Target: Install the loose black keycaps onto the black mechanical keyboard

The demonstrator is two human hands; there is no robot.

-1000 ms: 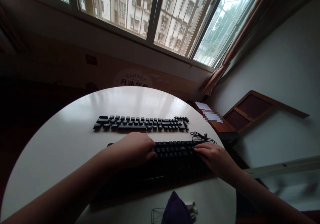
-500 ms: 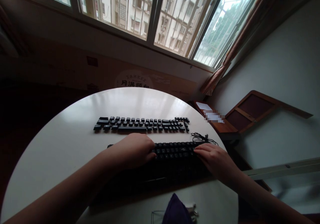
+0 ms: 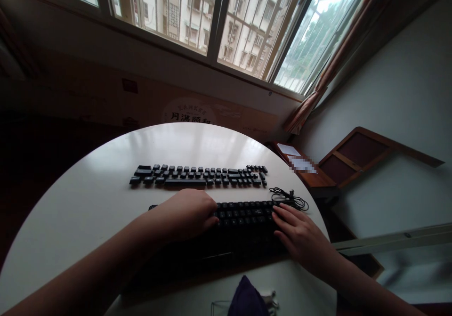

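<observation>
A black keyboard [image 3: 243, 211] lies across the white table in front of me, its near part dark with few details visible. My left hand [image 3: 193, 211] is over its left half, fingers curled and thumb drawn in against the keys; whatever those fingertips hold, if anything, is hidden. At the keyboard's right end rests my right hand [image 3: 295, 229], fingers stretched out and touching the keys, thumb apart below. Beyond the keyboard, loose black keycaps [image 3: 185, 182] are laid out in rows, a long space bar among them.
A coiled black cable [image 3: 290, 198] lies behind the keyboard's right end. Near me are a dark purple pointed thing [image 3: 247, 298] and a small metallic object [image 3: 272, 302]. The round white table [image 3: 70, 212] ends near a wooden piece of furniture [image 3: 318, 179] on the right.
My right hand's fingers have spread apart, the thumb lowering away from the fingertips. My left hand stays in nearly the same place and pose, and the keycaps look unmoved.
</observation>
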